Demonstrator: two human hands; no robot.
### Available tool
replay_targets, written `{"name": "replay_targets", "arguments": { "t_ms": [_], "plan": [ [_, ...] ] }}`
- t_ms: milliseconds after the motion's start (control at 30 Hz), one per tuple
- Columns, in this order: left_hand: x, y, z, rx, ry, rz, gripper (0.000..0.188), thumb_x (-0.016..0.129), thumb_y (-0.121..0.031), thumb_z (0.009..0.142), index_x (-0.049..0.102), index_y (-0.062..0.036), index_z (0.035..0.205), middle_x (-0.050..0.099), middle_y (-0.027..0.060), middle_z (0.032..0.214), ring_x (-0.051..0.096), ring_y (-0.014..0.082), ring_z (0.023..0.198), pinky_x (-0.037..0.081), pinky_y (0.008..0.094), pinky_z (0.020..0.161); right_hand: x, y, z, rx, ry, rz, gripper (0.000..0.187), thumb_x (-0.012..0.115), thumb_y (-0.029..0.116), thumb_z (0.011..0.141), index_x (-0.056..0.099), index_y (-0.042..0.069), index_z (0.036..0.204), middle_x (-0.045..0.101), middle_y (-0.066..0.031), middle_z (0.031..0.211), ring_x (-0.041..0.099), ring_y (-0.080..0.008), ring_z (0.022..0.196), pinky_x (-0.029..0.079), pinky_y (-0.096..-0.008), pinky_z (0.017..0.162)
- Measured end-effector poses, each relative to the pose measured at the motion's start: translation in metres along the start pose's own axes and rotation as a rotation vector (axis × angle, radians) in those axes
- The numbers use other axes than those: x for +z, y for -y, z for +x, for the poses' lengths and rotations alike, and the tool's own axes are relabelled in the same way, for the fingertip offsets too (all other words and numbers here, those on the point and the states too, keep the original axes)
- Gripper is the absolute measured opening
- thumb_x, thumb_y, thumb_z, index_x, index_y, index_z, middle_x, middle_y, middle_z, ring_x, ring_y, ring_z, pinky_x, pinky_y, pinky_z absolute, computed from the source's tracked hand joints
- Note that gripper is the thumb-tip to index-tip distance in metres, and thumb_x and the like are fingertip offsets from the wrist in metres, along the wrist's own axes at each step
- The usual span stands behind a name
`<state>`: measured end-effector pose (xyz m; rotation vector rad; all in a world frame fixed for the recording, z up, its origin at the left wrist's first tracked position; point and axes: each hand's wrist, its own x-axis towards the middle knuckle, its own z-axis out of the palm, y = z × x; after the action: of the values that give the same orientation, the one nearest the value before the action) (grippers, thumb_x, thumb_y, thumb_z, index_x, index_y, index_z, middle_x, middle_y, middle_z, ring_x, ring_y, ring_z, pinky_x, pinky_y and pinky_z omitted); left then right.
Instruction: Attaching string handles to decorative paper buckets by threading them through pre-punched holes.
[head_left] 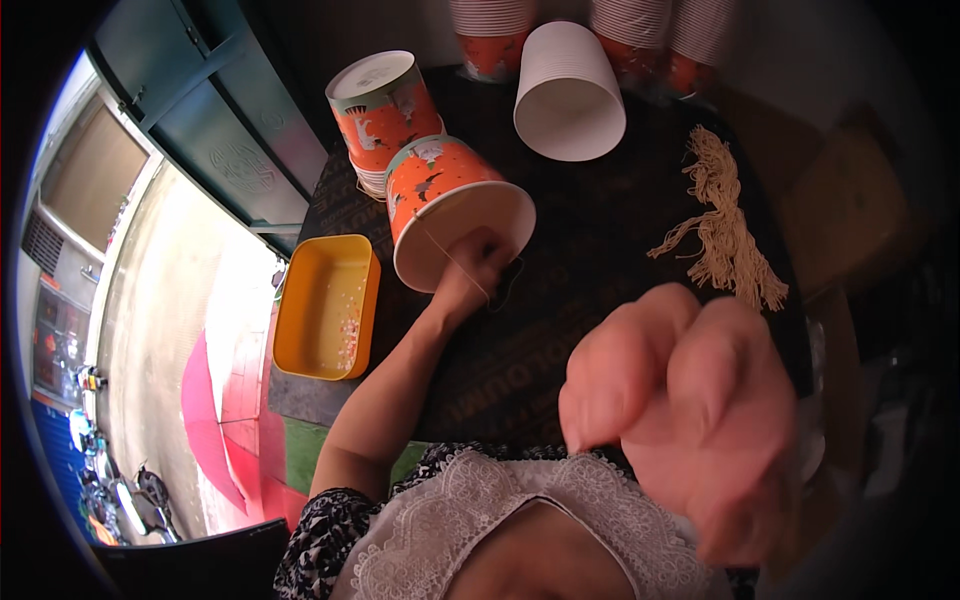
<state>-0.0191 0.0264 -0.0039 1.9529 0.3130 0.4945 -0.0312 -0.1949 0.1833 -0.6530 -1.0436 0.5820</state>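
Observation:
My left hand reaches into the mouth of an orange paper bucket printed with animals. Its fingers look curled, though the dark inside partly hides them, along with whatever they hold. The bucket is tilted, its white opening toward me. A thin string runs from near its rim across my left wrist. Raised close in front at the right is my right hand, blurred, with its fingers bent inward. Anything in those fingers is hidden.
Behind the tilted bucket stand upside-down orange buckets. A plain white bucket lies at the back, near stacked buckets. A bundle of beige strings is on the dark table. The yellow bin at left contains small bits.

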Motion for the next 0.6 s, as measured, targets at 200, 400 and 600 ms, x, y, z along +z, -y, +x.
{"name": "replay_targets", "arguments": {
  "t_ms": [200, 400, 600],
  "plan": [
    [0.004, -0.009, 0.001, -0.140, 0.044, -0.068, 0.016, 0.060, -0.014, 0.089, 0.059, 0.0022, 0.090, 0.056, 0.0078, 0.066, 0.052, 0.0138, 0.047, 0.042, 0.0291, 0.041, 0.015, 0.001, 0.002, -0.003, 0.127, -0.019, 0.047, 0.078, 0.031, 0.072, 0.041, 0.013, 0.096, 0.047, -0.0102, 0.089, 0.047, -0.0181, 0.073, 0.044, -0.0341, 0.065],
    [-0.005, -0.008, -0.007, -0.134, 0.023, -0.052, 0.016, 0.061, -0.013, 0.088, 0.061, 0.0027, 0.088, 0.060, 0.0101, 0.070, 0.053, 0.0152, 0.048, 0.043, 0.0302, 0.043, -0.016, 0.029, -0.028, 0.039, 0.268, 0.008, 0.042, 0.075, 0.029, 0.074, 0.040, 0.013, 0.090, 0.047, -0.0083, 0.084, 0.047, -0.0173, 0.068, 0.043, -0.0336, 0.061],
    [-0.005, -0.006, -0.003, -0.134, 0.061, -0.019, 0.016, 0.062, -0.013, 0.086, 0.062, 0.0028, 0.087, 0.062, 0.0122, 0.073, 0.059, 0.0185, 0.061, 0.047, 0.0326, 0.055, -0.032, 0.040, -0.014, 0.059, 0.402, -0.003, 0.037, 0.073, 0.027, 0.076, 0.039, 0.013, 0.083, 0.047, -0.0065, 0.079, 0.047, -0.0166, 0.064, 0.042, -0.0330, 0.057]
  ]
}}
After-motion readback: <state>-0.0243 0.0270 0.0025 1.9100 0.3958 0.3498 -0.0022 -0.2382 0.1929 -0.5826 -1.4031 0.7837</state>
